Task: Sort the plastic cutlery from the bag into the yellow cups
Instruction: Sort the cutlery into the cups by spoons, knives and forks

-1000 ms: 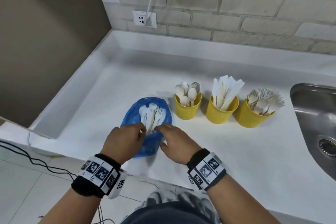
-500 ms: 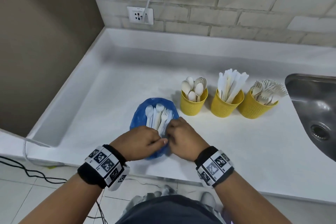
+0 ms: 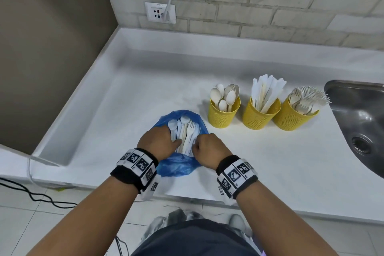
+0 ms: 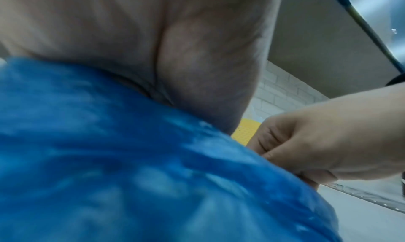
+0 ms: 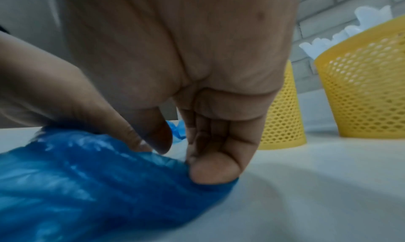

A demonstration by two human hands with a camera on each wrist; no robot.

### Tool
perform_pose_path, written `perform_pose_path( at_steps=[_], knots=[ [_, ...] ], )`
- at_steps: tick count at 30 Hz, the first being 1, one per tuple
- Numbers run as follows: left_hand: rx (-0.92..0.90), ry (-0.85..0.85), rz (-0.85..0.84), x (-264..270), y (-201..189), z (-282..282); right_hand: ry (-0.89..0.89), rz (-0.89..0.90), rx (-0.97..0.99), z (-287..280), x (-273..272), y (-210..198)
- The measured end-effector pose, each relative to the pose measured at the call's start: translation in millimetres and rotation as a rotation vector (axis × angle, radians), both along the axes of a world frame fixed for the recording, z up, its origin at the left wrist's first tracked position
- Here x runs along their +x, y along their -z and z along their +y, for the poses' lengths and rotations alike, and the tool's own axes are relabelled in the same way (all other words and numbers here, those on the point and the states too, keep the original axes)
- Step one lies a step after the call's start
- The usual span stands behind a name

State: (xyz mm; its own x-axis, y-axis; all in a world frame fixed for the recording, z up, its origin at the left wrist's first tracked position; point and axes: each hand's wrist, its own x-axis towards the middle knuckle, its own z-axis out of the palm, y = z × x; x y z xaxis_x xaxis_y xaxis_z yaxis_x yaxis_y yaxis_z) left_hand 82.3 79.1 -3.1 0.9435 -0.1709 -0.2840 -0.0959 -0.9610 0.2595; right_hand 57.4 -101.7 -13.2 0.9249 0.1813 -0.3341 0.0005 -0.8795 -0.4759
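Note:
A blue plastic bag [image 3: 177, 165] lies open near the counter's front edge, with white spoons, forks and knives [image 3: 185, 131] showing in its mouth. My left hand [image 3: 173, 141] covers the bag's left rim; its fingers curl down out of sight and the thumb points at the cutlery handles. My right hand [image 3: 196, 147] is curled at the right rim, and in the right wrist view its thumb and fingers [image 5: 214, 169] pinch the blue film [image 5: 98, 185]. To the right stand three yellow mesh cups: spoons [image 3: 223, 116], knives [image 3: 259, 118], forks [image 3: 291, 120].
A steel sink [image 3: 361, 122] is set into the white counter [image 3: 128, 114] right of the fork cup. A brick wall with a socket [image 3: 160, 13] and a plugged-in cable runs behind. A brown panel closes off the left side. Black cables lie on the tiled floor [image 3: 31, 193].
Both hands have moved from the bag's near edge up onto its mouth and closed in on the cutlery handles. The cups have not moved.

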Motion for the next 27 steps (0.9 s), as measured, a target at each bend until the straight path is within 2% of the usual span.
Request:
perform_pose_path(
  at_steps=[4,11,14,18,20,24,27],
  knots=[
    [-0.162,-0.095,0.018,1.6,9.8,-7.8,0.178,0.024,0.106,8.4,10.1,4.7],
    [-0.263,-0.164,0.106,9.3,17.0,-10.8,0.338,0.199,0.316,13.6,14.0,7.3],
    [-0.245,-0.171,0.127,11.0,15.3,-11.3,0.365,0.205,0.321,11.9,13.6,8.5],
    [-0.004,-0.113,0.097,9.6,17.8,-14.2,0.351,0.174,0.285,16.6,12.3,6.4],
    [0.072,-0.164,0.116,8.1,19.5,-14.0,0.334,0.164,0.27,18.7,10.7,2.4],
    [0.017,-0.249,0.146,9.8,18.2,-11.9,0.351,0.194,0.29,19.5,10.1,-1.5],
    [-0.147,-0.282,0.128,12.9,20.6,-8.8,0.36,0.223,0.304,22.2,11.2,-1.3]
  ],
)
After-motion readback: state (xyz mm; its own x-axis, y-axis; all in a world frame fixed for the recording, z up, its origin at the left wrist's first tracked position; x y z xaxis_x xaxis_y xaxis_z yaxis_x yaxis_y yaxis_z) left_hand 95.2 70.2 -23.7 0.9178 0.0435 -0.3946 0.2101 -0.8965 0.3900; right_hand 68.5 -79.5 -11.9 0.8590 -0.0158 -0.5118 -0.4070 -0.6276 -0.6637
